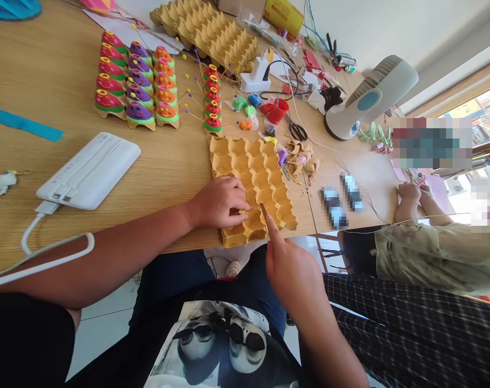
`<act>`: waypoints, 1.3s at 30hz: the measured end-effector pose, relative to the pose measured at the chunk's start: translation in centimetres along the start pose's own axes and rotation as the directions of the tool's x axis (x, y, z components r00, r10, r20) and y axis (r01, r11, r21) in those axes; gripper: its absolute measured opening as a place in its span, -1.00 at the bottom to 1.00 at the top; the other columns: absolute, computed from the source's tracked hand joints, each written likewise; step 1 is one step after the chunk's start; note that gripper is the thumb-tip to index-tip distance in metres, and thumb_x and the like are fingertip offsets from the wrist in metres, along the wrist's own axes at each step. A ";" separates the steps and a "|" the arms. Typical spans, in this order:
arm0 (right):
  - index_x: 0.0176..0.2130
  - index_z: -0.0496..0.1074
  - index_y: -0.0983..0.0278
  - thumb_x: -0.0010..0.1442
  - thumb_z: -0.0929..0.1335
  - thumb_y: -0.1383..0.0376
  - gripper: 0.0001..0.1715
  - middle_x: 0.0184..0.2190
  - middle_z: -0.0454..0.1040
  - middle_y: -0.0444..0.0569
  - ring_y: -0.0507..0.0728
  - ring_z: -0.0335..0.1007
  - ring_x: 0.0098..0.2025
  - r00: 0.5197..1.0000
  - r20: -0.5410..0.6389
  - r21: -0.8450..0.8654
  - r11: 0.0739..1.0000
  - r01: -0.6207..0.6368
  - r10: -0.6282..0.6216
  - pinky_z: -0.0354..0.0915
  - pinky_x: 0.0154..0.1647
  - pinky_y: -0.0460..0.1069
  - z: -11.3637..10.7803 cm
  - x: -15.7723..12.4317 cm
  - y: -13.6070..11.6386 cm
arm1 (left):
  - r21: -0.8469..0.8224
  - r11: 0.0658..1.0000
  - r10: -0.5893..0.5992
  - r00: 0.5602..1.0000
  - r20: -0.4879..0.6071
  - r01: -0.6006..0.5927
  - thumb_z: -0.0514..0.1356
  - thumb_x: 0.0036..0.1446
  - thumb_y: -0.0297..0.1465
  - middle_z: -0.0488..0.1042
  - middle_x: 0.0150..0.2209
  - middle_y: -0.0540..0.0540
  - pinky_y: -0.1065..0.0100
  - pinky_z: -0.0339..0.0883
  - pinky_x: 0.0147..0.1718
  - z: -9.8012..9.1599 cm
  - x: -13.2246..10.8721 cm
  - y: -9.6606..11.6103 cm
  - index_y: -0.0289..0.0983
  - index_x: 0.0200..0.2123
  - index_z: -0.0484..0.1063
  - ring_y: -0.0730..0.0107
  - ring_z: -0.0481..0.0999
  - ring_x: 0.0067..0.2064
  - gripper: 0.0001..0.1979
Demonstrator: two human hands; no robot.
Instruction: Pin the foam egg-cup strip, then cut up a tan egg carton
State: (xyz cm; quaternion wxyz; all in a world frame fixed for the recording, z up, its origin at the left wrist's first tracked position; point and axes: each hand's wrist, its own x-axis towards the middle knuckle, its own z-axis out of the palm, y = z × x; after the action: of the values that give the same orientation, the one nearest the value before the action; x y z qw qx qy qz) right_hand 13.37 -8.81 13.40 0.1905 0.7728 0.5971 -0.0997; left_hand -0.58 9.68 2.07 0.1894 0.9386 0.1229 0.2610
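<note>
A yellow cardboard egg tray (263,178) lies at the table's front edge, cups up. My left hand (219,203) rests on its left side, with bent fingers gripping the cardboard. Closed around a thin knife (263,208), my right hand (289,264) has its index finger stretched along the top. The blade's tip touches the tray close to my left fingertips; the handle is hidden in my palm. Beyond the tray stands a row of painted egg-carton cups (212,102) in red and green. More painted cups (140,89), in red, purple and orange rows, sit farther left.
A white power bank (89,170) with a cable lies left. Another egg tray (207,32) is at the back. Scissors (296,129), a red cup (277,111), cardboard scraps (303,159) and a fan (370,97) stand right. Another person's hands (414,193) work at far right.
</note>
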 end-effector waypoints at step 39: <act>0.55 -0.20 0.14 0.47 0.21 0.31 -0.17 -0.25 0.58 -0.04 0.13 0.61 -0.38 0.992 0.115 -0.078 0.996 -0.049 0.057 0.18 -0.53 -0.05 1.4 -1.1 -0.2 | 0.003 1.000 -0.016 1.000 -0.019 0.016 0.28 0.20 -0.25 0.66 -0.31 -0.02 0.15 0.29 -0.11 -0.1 0.1 0.2 -0.10 -0.21 0.71 0.16 0.51 -0.05 -0.81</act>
State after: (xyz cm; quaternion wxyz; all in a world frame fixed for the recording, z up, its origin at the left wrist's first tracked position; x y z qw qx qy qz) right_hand 13.03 -10.33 12.54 0.2568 0.7735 0.5675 -0.1172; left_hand -0.53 9.50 2.25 0.1891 0.9353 0.1326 0.2681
